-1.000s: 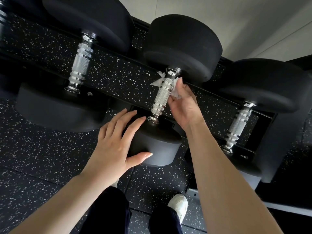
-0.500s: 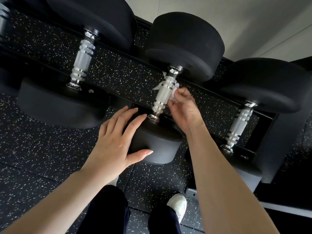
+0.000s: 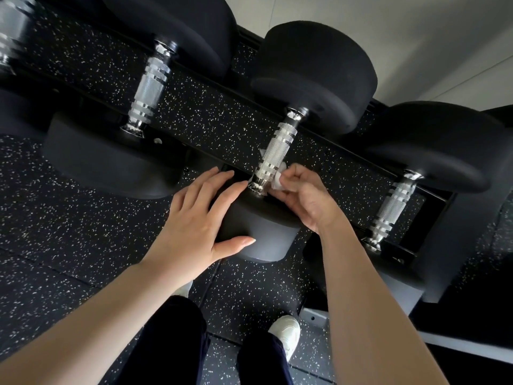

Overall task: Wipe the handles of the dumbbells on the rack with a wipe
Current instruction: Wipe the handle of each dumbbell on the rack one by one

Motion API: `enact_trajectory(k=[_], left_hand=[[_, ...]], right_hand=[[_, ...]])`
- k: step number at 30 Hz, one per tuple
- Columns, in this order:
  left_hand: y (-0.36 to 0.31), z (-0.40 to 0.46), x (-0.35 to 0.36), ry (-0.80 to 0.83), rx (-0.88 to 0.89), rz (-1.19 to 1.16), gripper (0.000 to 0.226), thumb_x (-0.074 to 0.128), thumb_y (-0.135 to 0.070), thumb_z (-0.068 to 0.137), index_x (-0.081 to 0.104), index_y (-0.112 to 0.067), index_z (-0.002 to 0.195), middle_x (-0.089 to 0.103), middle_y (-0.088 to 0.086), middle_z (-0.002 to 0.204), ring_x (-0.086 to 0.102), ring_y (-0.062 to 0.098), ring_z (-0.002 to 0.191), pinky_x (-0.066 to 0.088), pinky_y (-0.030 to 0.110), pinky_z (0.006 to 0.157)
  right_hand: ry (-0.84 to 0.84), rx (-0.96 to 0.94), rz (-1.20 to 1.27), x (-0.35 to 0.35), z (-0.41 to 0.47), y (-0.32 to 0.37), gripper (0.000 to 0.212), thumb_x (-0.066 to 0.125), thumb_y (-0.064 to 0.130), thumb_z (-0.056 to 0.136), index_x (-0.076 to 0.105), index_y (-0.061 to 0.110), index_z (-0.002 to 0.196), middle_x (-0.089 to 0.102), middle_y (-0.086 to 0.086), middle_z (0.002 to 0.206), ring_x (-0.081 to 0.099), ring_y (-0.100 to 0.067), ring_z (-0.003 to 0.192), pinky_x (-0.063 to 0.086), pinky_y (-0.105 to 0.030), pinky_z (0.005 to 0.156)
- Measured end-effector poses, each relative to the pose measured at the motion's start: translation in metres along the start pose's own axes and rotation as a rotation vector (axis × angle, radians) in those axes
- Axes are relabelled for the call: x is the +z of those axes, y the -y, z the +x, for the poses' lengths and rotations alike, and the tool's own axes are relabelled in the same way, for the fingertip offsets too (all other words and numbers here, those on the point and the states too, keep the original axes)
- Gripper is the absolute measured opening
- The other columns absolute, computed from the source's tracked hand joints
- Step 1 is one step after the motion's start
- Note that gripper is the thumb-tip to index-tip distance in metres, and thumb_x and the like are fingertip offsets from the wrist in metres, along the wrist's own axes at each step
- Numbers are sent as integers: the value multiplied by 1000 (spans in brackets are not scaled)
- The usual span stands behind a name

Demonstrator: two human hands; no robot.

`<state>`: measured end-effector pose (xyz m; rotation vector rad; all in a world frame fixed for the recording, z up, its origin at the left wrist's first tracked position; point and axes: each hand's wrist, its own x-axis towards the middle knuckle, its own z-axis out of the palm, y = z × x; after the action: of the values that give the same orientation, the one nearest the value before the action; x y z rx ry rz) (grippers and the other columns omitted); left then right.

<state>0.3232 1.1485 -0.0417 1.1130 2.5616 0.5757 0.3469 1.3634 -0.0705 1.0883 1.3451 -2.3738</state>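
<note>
Three black round-headed dumbbells with knurled silver metal handles fully in view on the black metal rack [image 3: 327, 137]: left dumbbell [image 3: 111, 165], middle dumbbell [image 3: 313, 76], right dumbbell [image 3: 444, 140]. Part of a fourth handle, blurred, at the top left edge. Two bare hands, one small white crumpled wipe [image 3: 277, 180], one white shoe [image 3: 287, 333] on the black speckled rubber floor [image 3: 55, 245].

Left hand [image 3: 194, 223] flat on the near head of the middle dumbbell, fingers straight and slightly spread, fingertips just short of the near collar of the middle handle [image 3: 274, 157], thumb stretched along the head's front face. Holding nothing.

Right hand [image 3: 305, 198] just right of that handle's near end, fingers curled narrow, pinching the wipe between thumb and fingertips. Wipe pressed against the right side of the handle at its lowest ringed section, directly left of the fingertips; a small white corner showing on the handle's far left side, so seemingly wrapped beneath. Upper stretch of the handle bare, beyond the fingers. Left handle [image 3: 147, 90] and right handle [image 3: 394, 207] well apart from both hands, untouched.
</note>
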Motion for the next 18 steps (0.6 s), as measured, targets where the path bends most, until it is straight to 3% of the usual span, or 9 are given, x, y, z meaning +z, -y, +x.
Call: enact_trajectory(k=[4,7,12,15,18], left_hand=[[0,0,0,7,-4,-10,72,41,-64,84,32,-23,143,37,5,148,28,26,141,34,49,103],[0,0,0,0,-9,-25,73,42,-64,83,32,-24,142,37,5,148,28,26,141,34,51,103],[2,0,1,-15,0,-21,72,41,-65,83,32,-25,142,38,4,147,28,25,141,29,44,104],[2,0,1,-29,5,-20,72,41,-66,83,32,-25,142,40,4,146,29,25,140,27,42,104],[2,0,2,-43,5,-26,72,40,-66,83,33,-24,141,42,6,145,29,26,139,23,40,105]], right_hand=[[-28,9,-219,5,-8,3,27,51,-13,86,46,7,69,61,-12,82,69,-16,69,57,-26,77],[-10,-83,-434,10,-14,3,28,55,-14,83,46,7,67,58,-13,80,65,-4,67,51,-14,70],[-100,-196,-971,9,-19,1,15,66,8,83,58,10,70,70,5,90,65,-9,93,46,-21,89],[-93,-241,-1056,12,-25,10,14,71,16,80,62,14,70,70,11,82,65,-3,83,46,-14,78],[-138,-271,-1060,17,-28,11,13,76,23,76,65,20,69,69,13,80,64,-6,82,47,-20,77]])
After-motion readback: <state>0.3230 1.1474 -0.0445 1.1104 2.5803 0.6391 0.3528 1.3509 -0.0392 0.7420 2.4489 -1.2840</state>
